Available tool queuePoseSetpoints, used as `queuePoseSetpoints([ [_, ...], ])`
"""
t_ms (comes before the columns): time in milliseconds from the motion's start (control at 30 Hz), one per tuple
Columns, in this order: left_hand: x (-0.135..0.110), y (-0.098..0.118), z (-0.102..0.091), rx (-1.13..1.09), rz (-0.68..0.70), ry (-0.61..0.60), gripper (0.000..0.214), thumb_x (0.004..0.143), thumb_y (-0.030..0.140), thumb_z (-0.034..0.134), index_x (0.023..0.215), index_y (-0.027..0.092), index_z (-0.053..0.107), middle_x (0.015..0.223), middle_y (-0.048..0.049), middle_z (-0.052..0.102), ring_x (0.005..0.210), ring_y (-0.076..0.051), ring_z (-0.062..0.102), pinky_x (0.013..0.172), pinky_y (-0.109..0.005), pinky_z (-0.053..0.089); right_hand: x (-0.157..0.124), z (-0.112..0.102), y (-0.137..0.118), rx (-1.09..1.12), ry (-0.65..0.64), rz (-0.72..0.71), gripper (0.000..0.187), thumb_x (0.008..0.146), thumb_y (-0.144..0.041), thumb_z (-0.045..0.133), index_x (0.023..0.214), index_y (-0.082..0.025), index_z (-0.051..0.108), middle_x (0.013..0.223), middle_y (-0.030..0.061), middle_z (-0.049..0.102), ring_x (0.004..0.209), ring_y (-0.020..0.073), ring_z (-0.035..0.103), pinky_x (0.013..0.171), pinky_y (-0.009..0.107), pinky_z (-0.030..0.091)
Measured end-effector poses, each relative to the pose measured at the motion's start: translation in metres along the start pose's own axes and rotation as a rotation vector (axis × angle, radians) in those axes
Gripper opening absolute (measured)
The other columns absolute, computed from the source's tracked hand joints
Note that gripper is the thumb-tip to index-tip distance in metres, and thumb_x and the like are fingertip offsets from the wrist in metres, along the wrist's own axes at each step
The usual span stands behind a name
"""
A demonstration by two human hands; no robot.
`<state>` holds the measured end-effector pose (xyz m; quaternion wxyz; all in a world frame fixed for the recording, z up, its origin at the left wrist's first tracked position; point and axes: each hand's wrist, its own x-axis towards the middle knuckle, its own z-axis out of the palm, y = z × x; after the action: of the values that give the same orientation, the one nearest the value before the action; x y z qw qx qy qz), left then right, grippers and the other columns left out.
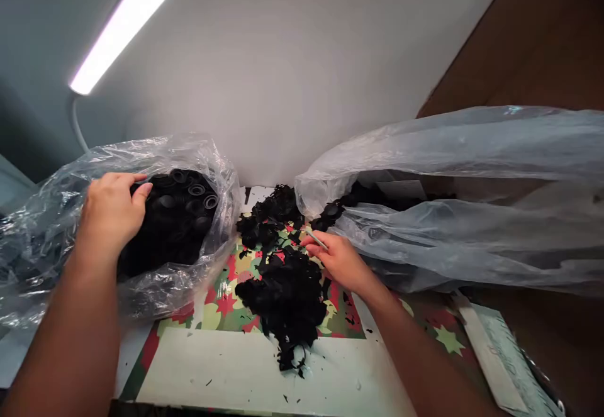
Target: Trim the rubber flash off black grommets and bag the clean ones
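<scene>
My left hand [113,206] is at the left rim of a clear plastic bag [221,178]. Its thumb and index finger are apart, with nothing visible between them; the other fingers are partly hidden. Inside the bag lie many round black rubber-looking parts [195,206], some with ring-shaped ends. My right hand [340,260] is closed around a slim pale stick-like tool [317,239], its tip pointing up and left. Just left of that hand, a heap of thin black scraps [287,291] covers the middle of the patterned work surface [212,316].
More black scraps [271,216] lie against the wall. On the right, a large translucent bag [448,234] opens toward the scraps, with black pieces at its mouth. A lit tube lamp [127,27] hangs upper left. A pale board [207,366] runs along the front; papers [509,348] lie right.
</scene>
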<state>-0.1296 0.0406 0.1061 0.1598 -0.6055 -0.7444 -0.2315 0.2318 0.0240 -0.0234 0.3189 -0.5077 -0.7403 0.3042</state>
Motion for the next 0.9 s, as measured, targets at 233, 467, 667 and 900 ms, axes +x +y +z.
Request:
queuePoseSetpoints([
  [233,-0.045,0.078,0.024,-0.493,0.397,-0.211,0.029,0.089,0.035,0.051,0.100,0.020,0.073,0.103,-0.0091,0.075,0.099,-0.027,0.067,0.094,-0.041,0.052,0.001,0.009,0.000,-0.012,-0.142,-0.042,0.016,0.070,-0.008,0.077,0.074,-0.020,0.069,0.079,-0.0011,0.064,0.075,0.0162,0.058,0.069,0.025,0.040],
  [467,-0.097,0.115,0.081,-1.035,0.284,-0.561,0.023,0.087,0.020,0.051,0.102,0.020,0.068,0.097,-0.0063,0.076,0.090,-0.022,0.071,0.086,-0.038,0.056,0.004,0.015,-0.009,0.498,-0.044,0.147,0.020,0.084,-0.037,0.066,0.082,-0.018,0.060,0.068,-0.0026,0.061,0.057,0.0106,0.049,0.054,0.022,0.034],
  [667,-0.115,0.116,0.083,-1.165,0.199,-0.500,0.047,0.073,0.006,0.053,0.117,0.020,0.061,0.119,-0.0104,0.067,0.110,-0.025,0.064,0.094,-0.042,0.054,0.002,0.025,-0.017,1.082,-0.116,0.374,0.046,0.065,-0.048,0.085,0.085,-0.017,0.057,0.066,-0.0024,0.066,0.039,0.0008,0.021,0.041,0.020,0.009],
  [900,-0.124,0.119,0.074,-1.032,0.235,-0.278,0.029,0.081,0.019,0.063,0.110,0.022,0.064,0.109,-0.0080,0.063,0.105,-0.025,0.061,0.094,-0.043,0.051,-0.002,0.027,-0.024,1.139,-0.111,0.359,0.046,0.065,-0.050,0.086,0.077,-0.018,0.055,0.064,-0.0049,0.062,0.039,-0.0005,0.017,0.041,0.020,0.008],
])
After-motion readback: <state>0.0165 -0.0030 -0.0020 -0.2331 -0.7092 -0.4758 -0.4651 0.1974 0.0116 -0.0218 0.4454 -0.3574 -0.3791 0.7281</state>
